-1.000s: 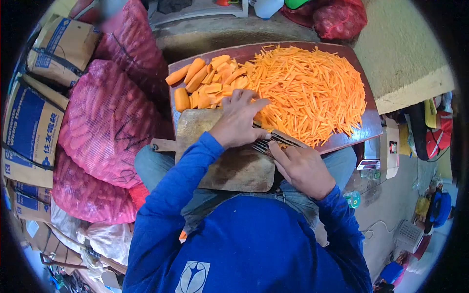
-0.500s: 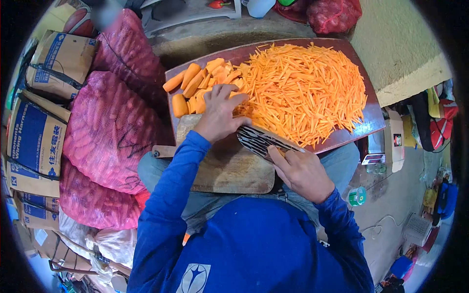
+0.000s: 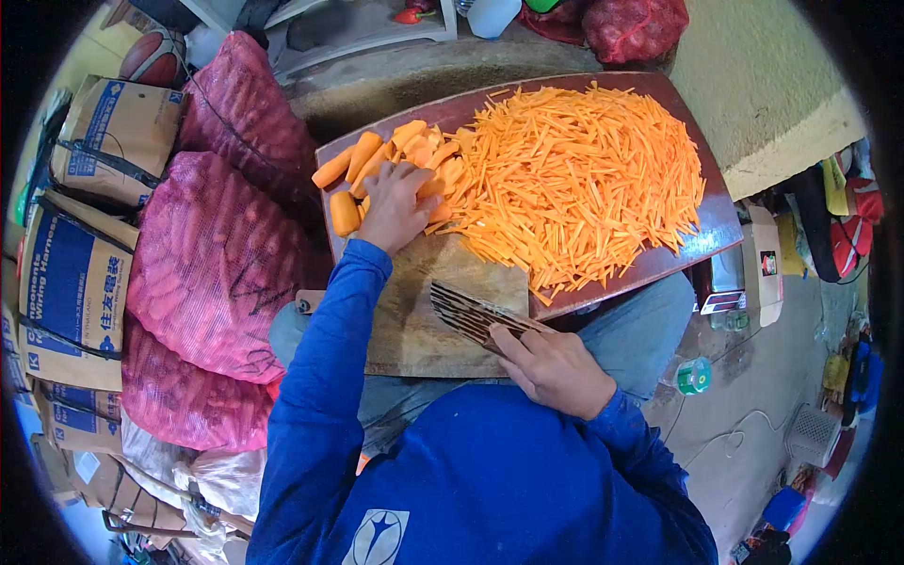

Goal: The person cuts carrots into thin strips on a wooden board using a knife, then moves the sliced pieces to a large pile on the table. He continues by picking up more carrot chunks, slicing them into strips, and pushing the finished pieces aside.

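Note:
My left hand (image 3: 394, 205) reaches onto a pile of carrot slabs and peeled carrot pieces (image 3: 363, 160) at the left of a dark wooden tray (image 3: 697, 240), fingers closing over some slices. My right hand (image 3: 556, 367) grips a multi-blade cutter (image 3: 466, 314), lifted and tilted above the wooden cutting board (image 3: 424, 320) on my lap. A big heap of thin carrot sticks (image 3: 584, 179) fills the right part of the tray.
Red mesh sacks of carrots (image 3: 212, 264) lie to my left, with cardboard boxes (image 3: 66, 273) beyond them. Another red sack (image 3: 636, 28) sits at the far top. A concrete ledge (image 3: 772, 104) and floor clutter lie to the right.
My left hand moved up and left from the cutting board to the carrot slab pile. My right hand drew the cutter back toward me and lifted it off the board.

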Available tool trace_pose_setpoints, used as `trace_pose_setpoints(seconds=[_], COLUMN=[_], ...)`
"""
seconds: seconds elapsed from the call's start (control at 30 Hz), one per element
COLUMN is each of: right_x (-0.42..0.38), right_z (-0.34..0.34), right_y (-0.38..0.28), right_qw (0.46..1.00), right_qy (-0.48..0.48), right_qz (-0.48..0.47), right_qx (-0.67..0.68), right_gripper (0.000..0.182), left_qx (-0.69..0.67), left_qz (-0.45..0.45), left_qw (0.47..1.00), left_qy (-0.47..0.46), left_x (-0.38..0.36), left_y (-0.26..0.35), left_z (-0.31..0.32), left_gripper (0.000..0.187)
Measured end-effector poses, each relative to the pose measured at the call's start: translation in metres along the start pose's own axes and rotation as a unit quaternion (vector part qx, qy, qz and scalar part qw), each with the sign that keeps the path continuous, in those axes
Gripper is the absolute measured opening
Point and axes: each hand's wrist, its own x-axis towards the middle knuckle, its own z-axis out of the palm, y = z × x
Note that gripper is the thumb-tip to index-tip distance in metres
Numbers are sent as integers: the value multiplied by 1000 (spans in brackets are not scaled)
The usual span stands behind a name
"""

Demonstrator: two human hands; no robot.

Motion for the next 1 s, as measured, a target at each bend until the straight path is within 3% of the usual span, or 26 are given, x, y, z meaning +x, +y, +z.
trace_pose_setpoints(seconds=[0.13,0.23,0.3,0.43,0.5,0.57,0.63,0.67,0.73,0.77,0.83,0.87,1.0], right_x=[0,-2,-2,-2,-2,-2,2,5,11,15,23,28,40], right_z=[4,5,4,-1,-3,-1,-3,-5,-5,-5,-10,-11,3], right_y=[0,2,3,4,7,11,10,9,8,7,3,2,2], right_qw=[1000,1000,999,993,987,970,958,945,946,948,952,955,957], right_qy=[4,11,15,29,31,50,43,38,33,30,11,-3,6], right_qz=[8,9,11,58,84,120,145,171,154,135,129,124,83], right_qx=[16,26,37,101,132,208,243,278,283,287,279,271,277], right_gripper=[51,51,51,50,50,49,47,44,46,47,47,46,47], left_qx=[52,86,58,62,-169,-236,-300,-301,-474,-474,-421,-312,-158], left_qz=[11,47,51,30,-133,-190,-326,-329,-318,-322,-299,-242,-163], left_qw=[998,995,994,988,966,942,893,892,812,810,851,914,974], left_qy=[-27,6,75,138,147,144,73,71,123,124,91,97,25], left_x=[8,13,9,-22,-53,-88,-118,-134,-161,-171,-179,-181,-178], left_y=[1,1,3,20,25,44,82,94,112,118,127,128,121], left_z=[5,6,1,-21,-18,-16,-23,-16,-2,0,-4,-7,-24], left_gripper=[24,11,6,7,12,21,28,28,34,34,38,33,27])
